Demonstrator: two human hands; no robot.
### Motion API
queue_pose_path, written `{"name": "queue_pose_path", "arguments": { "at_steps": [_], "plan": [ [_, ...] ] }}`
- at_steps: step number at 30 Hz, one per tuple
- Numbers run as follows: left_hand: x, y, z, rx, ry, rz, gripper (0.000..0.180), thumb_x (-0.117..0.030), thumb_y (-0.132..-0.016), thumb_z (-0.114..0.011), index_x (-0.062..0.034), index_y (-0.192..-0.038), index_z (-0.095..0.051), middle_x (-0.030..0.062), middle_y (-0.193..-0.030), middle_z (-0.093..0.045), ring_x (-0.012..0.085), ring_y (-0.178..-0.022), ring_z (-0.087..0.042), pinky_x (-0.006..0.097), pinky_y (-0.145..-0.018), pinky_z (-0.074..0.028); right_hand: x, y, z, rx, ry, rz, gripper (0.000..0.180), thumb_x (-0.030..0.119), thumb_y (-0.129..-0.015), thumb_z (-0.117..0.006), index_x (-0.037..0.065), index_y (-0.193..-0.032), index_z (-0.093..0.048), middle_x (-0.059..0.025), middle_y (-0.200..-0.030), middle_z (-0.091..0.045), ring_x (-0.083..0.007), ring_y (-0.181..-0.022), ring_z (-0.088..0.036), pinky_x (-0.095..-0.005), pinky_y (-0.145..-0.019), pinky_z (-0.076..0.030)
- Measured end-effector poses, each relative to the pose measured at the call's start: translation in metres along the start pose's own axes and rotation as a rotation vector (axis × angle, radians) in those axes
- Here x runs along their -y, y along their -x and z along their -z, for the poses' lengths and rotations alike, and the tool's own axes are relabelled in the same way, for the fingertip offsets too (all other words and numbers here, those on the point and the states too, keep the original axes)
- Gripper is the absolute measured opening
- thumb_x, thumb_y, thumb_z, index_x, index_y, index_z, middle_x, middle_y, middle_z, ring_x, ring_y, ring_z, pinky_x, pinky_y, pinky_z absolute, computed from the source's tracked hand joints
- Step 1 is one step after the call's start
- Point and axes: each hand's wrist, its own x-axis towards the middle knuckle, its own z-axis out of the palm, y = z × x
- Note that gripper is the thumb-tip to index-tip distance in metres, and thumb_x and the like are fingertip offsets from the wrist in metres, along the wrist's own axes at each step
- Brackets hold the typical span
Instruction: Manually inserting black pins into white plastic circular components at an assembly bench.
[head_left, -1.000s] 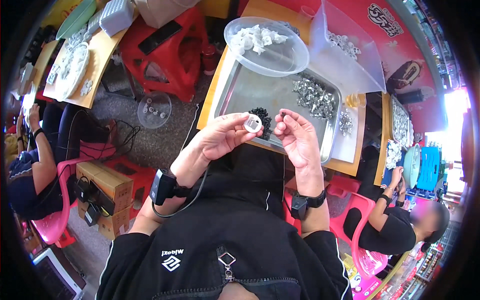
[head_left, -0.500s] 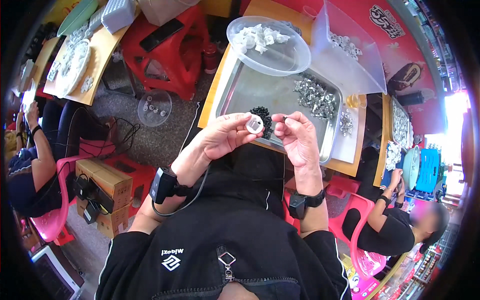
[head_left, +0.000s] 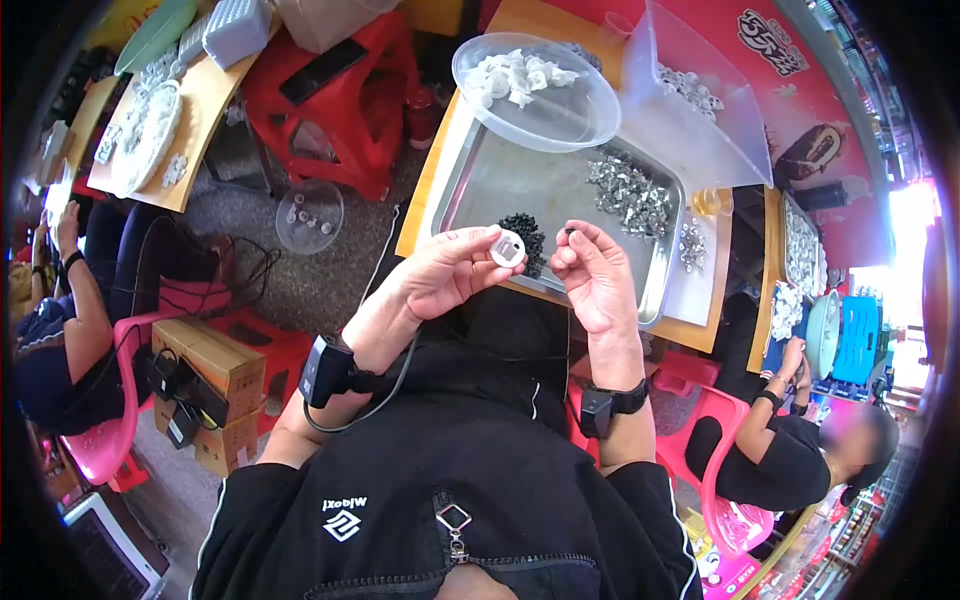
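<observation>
A round white plastic part with a slot and a small dark hole is pinched in my left hand. Just to its right, my right hand grips a small black piece between thumb and index finger, apart from the white part. Behind both hands lies a pile of small black pieces on the metal tray. Farther right on the tray is a heap of small shiny metal pieces.
A clear bowl of white plastic pieces rests over the tray's far side. Beside it stands a translucent bin with round parts. Loose small parts lie right of the tray. Co-workers sit left and right; a red stool stands far left.
My right hand has shifted slightly and the black piece now shows more at its fingertips. The white part in my left hand has barely moved.
</observation>
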Motion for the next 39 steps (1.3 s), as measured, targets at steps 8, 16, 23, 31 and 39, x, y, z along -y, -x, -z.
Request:
{"name": "queue_pose_path", "arguments": {
  "at_steps": [8,16,23,31,39],
  "plan": [
    [0.004,0.001,-0.001,-0.017,0.007,0.033,0.030,-0.025,-0.092,-0.056,0.0014,-0.107,-0.058,0.0132,-0.096,-0.065,0.0182,-0.087,-0.065,0.021,-0.072,-0.055,0.003,0.004,-0.006,-0.005,0.139,0.051,0.013,0.002,-0.084,-0.063,-0.003,-0.096,-0.063,-0.0129,-0.085,-0.065,-0.0132,-0.069,-0.060,-0.0230,-0.063,-0.050],
    [0.007,0.000,-0.001,-0.009,0.011,0.076,0.032,-0.030,-0.092,-0.055,-0.0011,-0.107,-0.059,0.0091,-0.091,-0.066,0.0144,-0.079,-0.066,0.020,-0.067,-0.055,0.005,0.006,-0.012,0.003,0.196,0.118,0.014,0.002,-0.082,-0.065,-0.004,-0.094,-0.064,-0.0128,-0.084,-0.065,-0.0137,-0.067,-0.058,-0.0225,-0.062,-0.048],
    [0.002,0.006,-0.005,-0.013,0.014,0.029,0.031,-0.021,-0.093,-0.055,0.0037,-0.112,-0.056,0.0105,-0.096,-0.065,0.0152,-0.083,-0.066,0.023,-0.075,-0.056,0.002,0.008,-0.025,-0.009,0.431,0.194,0.014,0.001,-0.083,-0.065,-0.005,-0.096,-0.064,-0.0115,-0.083,-0.065,-0.0132,-0.070,-0.060,-0.0229,-0.068,-0.050],
    [0.002,0.009,0.000,0.027,0.003,0.049,0.027,-0.023,-0.092,-0.056,-0.0006,-0.106,-0.059,0.0072,-0.093,-0.065,0.0129,-0.080,-0.064,0.022,-0.070,-0.054,0.003,0.010,-0.048,0.141,1.082,0.412,0.010,0.001,-0.079,-0.067,0.000,-0.089,-0.065,-0.0057,-0.083,-0.063,-0.0124,-0.072,-0.060,-0.0242,-0.067,-0.049],
    [0.005,0.010,0.005,0.035,-0.010,0.033,0.023,-0.023,-0.089,-0.061,-0.0036,-0.101,-0.063,0.0043,-0.087,-0.064,0.0130,-0.075,-0.064,0.021,-0.067,-0.053,0.004,0.010,-0.056,0.257,1.409,0.539,0.013,0.001,-0.072,-0.070,0.004,-0.084,-0.065,-0.0061,-0.090,-0.056,-0.0187,-0.082,-0.058,-0.0291,-0.070,-0.048]
  ]
}}
